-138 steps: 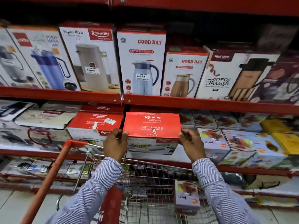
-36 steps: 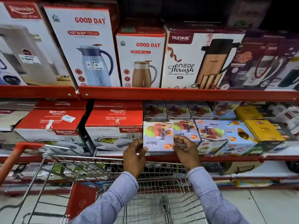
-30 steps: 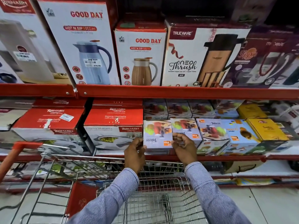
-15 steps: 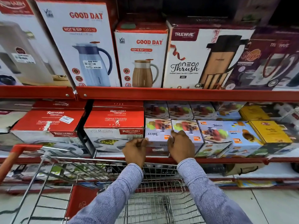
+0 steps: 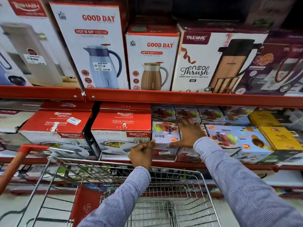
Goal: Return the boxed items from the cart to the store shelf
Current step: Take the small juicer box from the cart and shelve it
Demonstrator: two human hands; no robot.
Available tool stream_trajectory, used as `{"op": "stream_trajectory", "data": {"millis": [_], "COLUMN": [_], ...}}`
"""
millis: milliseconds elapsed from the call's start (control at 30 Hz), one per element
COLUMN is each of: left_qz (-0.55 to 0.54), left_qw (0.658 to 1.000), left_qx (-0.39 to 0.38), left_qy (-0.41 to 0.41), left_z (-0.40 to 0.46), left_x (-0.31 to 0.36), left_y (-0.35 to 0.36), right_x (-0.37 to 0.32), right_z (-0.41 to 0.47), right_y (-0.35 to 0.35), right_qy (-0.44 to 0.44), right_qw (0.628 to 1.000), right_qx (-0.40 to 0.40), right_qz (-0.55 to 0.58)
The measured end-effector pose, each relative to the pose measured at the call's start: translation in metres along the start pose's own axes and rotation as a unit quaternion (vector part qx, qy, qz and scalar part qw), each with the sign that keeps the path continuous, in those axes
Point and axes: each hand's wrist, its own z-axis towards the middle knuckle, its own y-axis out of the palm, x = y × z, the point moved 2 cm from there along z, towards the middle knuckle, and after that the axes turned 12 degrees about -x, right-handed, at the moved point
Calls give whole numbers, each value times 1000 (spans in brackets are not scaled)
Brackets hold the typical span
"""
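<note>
The white juicer box [image 5: 161,134] sits on the middle shelf [image 5: 114,161], on top of another box, tight against the red Rishabh casserole box [image 5: 121,122] on its left. My left hand [image 5: 141,153] is loosely curled below the juicer box's front left corner, with a fingertip touching it and no grip. My right hand [image 5: 188,133] is spread flat with its fingers apart over the box's right side and the neighbouring juicer box [image 5: 223,136]. Neither hand holds anything.
The wire cart [image 5: 177,172] stands between me and the shelf, its red handle [image 5: 23,154] at the left. Tall flask boxes [image 5: 95,46] fill the upper shelf [image 5: 180,98]. Yellow boxes [image 5: 277,138] lie at the right of the middle shelf.
The juicer box went from held in both hands into its place beside the red box. My right hand has opened and spread over it, and my left hand has dropped to its front corner.
</note>
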Motion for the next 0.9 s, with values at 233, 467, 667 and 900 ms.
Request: {"op": "stream_trajectory", "data": {"millis": [233,467,667,900], "left_qz": [13,28,37,28], "left_qw": [999,998,998,998], "left_qx": [-25,-26,-24,-21], "left_qy": [24,41,54,51], "left_z": [9,10,7,7], "left_x": [-15,-16,-19,-20], "left_y": [-2,-1,1,2], "right_x": [8,8,2,-11], "right_z": [13,15,12,1], "right_y": [4,7,11,17], "right_qy": [-16,-8,-3,10], "right_qw": [1000,998,998,996], "right_qx": [25,32,39,80], "right_qz": [-1,52,57,-43]}}
